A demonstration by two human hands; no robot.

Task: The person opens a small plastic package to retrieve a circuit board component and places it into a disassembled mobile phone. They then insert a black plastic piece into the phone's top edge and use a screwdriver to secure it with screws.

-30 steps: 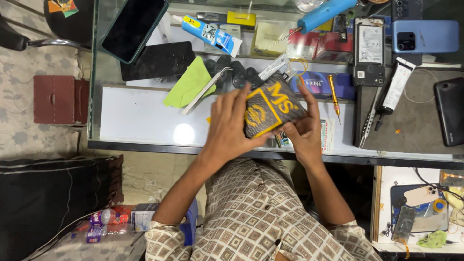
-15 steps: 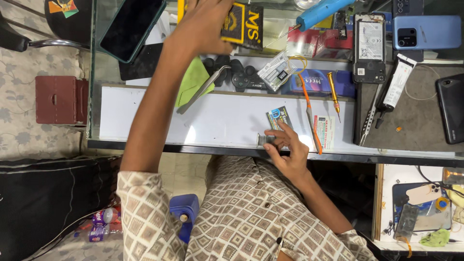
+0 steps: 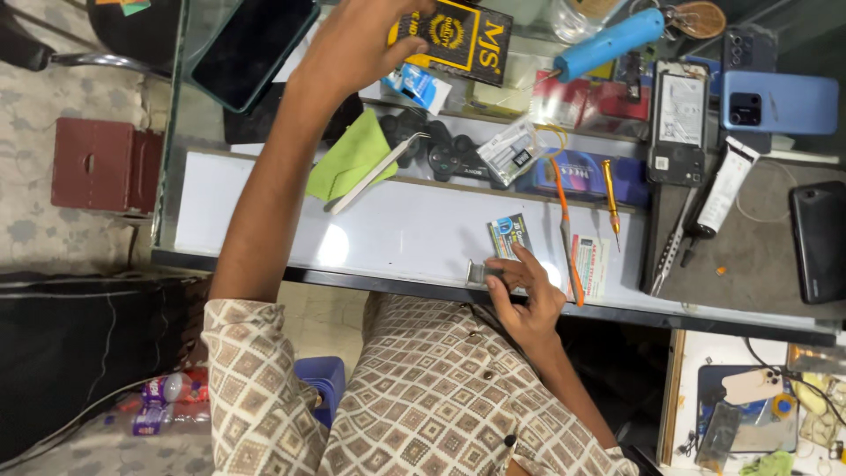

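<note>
My left hand (image 3: pixel 361 44) is stretched to the far side of the glass counter and grips a black and yellow box (image 3: pixel 463 37) at its left end. My right hand (image 3: pixel 526 295) rests near the counter's front edge, fingers on a small grey metal piece (image 3: pixel 480 273). A small printed card (image 3: pixel 508 234) lies just beyond those fingers on the white board (image 3: pixel 264 225).
An orange-handled tool (image 3: pixel 564 220), a yellow screwdriver (image 3: pixel 611 198), a green cloth (image 3: pixel 348 159), a black game controller (image 3: pixel 436 145), a blue tool (image 3: pixel 608 42), a blue phone (image 3: pixel 775 101), a black phone (image 3: pixel 820 240) and a dark tablet (image 3: pixel 251 44) crowd the counter. A red box (image 3: pixel 104 166) sits on the floor.
My left hand lifted the black and yellow box from the board and carried it to the far side. My right hand let go of the box and settled on the small metal piece.
</note>
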